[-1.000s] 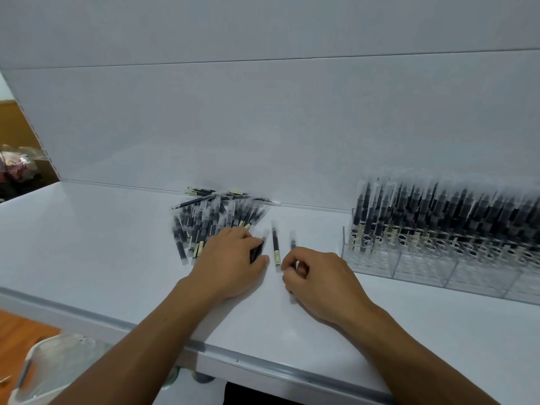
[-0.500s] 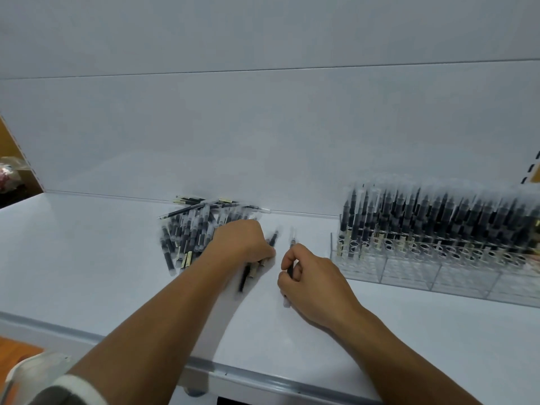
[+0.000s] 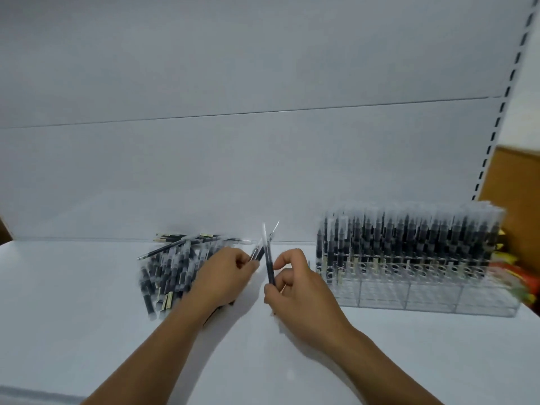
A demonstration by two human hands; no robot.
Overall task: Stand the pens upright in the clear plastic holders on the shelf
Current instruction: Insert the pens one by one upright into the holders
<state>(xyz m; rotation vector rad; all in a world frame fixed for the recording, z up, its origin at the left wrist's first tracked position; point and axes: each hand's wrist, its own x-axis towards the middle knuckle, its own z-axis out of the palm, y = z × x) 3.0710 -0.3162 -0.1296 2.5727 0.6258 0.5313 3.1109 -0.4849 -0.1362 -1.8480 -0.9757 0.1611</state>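
A thin black pen [image 3: 269, 266] stands almost straight up, pinched low down by the right hand [image 3: 295, 293]. Just beside it, the left hand [image 3: 222, 276] pinches more pens [image 3: 257, 254]. Under and behind the left hand lies a pile of pens [image 3: 169, 267] on the shelf [image 3: 73, 317]. The clear holders [image 3: 409, 293] stand right of the right hand, mostly full. A pen looks light, stiff and smooth, so it is best held near the middle.

bare left grip [image 3: 225, 277], right grip [image 3: 301, 296], forearms [image 3: 152, 355]
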